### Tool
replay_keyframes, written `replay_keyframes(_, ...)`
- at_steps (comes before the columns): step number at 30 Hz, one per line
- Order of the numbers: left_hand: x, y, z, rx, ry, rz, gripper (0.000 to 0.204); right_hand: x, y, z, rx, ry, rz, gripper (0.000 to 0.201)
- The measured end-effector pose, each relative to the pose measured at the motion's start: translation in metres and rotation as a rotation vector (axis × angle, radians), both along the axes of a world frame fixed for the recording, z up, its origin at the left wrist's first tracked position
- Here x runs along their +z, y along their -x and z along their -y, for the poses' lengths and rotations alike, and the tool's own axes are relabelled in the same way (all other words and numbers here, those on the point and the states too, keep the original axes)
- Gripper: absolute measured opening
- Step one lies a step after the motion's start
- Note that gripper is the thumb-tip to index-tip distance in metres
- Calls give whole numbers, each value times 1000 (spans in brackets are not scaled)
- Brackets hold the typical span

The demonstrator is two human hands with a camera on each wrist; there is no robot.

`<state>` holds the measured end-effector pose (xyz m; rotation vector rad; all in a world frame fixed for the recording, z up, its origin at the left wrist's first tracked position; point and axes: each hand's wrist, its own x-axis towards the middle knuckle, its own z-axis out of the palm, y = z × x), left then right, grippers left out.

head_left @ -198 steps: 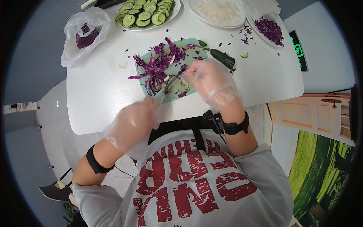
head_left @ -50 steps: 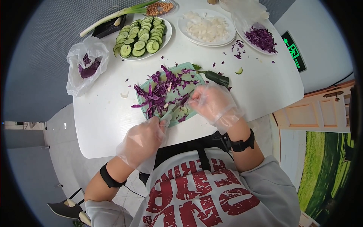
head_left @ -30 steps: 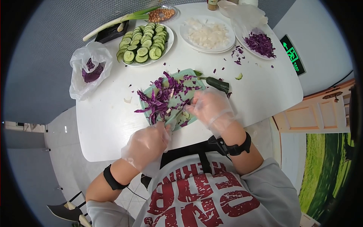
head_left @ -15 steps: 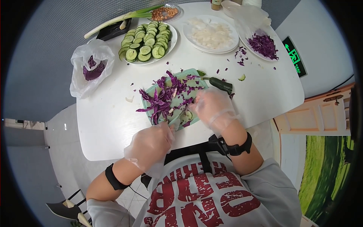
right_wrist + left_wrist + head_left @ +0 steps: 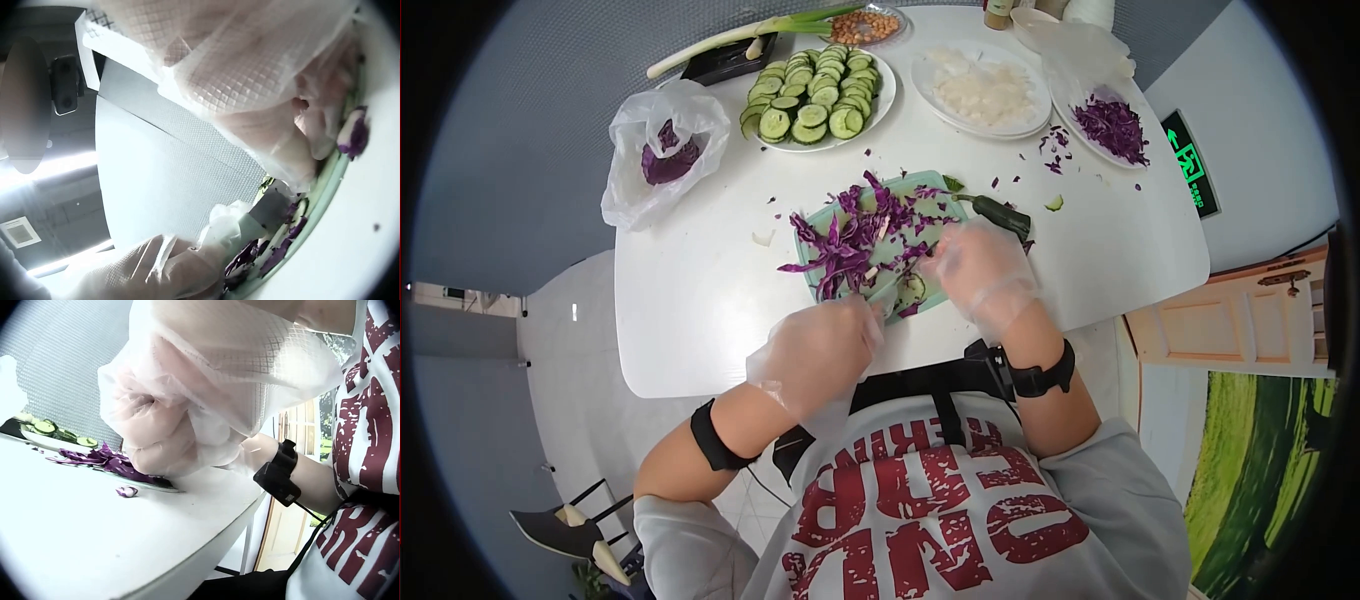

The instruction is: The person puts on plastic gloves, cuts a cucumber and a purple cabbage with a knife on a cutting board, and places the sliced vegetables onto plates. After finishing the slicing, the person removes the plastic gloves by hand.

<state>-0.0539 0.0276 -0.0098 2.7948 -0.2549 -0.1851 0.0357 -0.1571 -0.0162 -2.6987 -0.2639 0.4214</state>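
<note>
Head view: cut strips of purple cabbage [image 5: 832,250] lie heaped on a pale green cutting board [image 5: 885,250], thickest on its left half; the left hand [image 5: 820,345], in a clear plastic glove, has its fingers wrapped round the handle of a knife [image 5: 273,209], whose blade points toward the right hand [image 5: 985,270]; that hand, gloved too, has its fingers bent down near the blade, though whether they pinch a piece I cannot tell; just past it lies a dark green vegetable [image 5: 1002,214]; farther across the white table [image 5: 690,320] are cucumber slices [image 5: 812,95], white pieces [image 5: 985,88] and shredded cabbage [image 5: 1110,130] on plates, with a plastic bag [image 5: 625,185] to the left.
</note>
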Motion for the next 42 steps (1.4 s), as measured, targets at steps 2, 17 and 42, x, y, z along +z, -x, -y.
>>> replay_keyframes(2,0,5,0,1,10,2,36,-5,0,2,-10,-41,10,30)
replay_keyframes(17,7,17,-3,78,30,-5,33,6,4,4,15,1,-11,32)
replay_keyframes(42,19,38,-6,463,197,-139,33,-11,24,26,-10,-352,243,19)
